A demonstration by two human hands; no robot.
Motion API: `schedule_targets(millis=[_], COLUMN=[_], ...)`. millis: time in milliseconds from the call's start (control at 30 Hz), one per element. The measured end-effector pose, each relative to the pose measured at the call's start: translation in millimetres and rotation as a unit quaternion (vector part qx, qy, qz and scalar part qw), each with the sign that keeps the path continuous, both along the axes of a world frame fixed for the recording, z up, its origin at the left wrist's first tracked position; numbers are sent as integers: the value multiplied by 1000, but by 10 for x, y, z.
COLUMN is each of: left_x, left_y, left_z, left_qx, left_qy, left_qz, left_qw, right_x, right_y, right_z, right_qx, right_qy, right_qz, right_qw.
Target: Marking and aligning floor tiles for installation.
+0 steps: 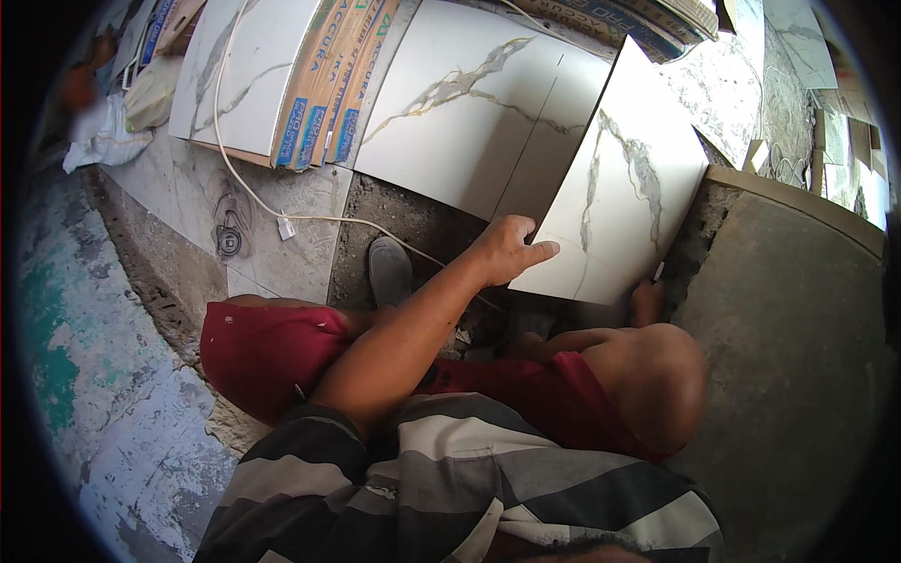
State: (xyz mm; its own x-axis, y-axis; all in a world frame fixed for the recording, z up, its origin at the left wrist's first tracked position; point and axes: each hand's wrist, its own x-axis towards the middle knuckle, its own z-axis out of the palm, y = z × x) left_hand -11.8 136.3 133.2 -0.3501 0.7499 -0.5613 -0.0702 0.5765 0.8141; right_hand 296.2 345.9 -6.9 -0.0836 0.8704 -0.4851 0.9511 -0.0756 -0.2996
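My left hand [511, 251] is closed on the near left corner of a white marble-look tile [638, 188] with grey and gold veins. Its thumb lies over the tile's face and the fingers go behind the edge. The tile is tilted up, its far end raised. By its near right corner is my right hand [646, 302], dim and partly hidden; a small pale spot shows at its fingertips, too small to name. Behind the held tile, a matching floor tile [441, 103] lies flat, crossed by a thin dark line.
Boxed tiles [324, 84] are stacked at the far left, with a pale cable [221, 113] running past them toward my feet. To the right is a raised grey concrete slab [788, 310]. Bare rubble shows beside my grey shoe [389, 270]. A peeling painted wall [103, 375] stands left.
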Motion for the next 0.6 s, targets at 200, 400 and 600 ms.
schedule_targets(millis=[200, 400, 600], left_x=[-6, 1, -17], left_y=[18, 19, 31], left_z=[9, -21, -5], left_qx=[-12, -18, -22], left_qy=[-12, -4, 18], left_qz=[-5, -13, -26], left_qw=[1000, 1000, 999], right_x=[4, -111, -125], right_y=[20, -28, -21], right_z=[-30, 151, 161], right_qx=[12, 2, 8], right_qy=[-11, -17, -27], right_qz=[21, 4, 7], right_qw=[1000, 1000, 1000])
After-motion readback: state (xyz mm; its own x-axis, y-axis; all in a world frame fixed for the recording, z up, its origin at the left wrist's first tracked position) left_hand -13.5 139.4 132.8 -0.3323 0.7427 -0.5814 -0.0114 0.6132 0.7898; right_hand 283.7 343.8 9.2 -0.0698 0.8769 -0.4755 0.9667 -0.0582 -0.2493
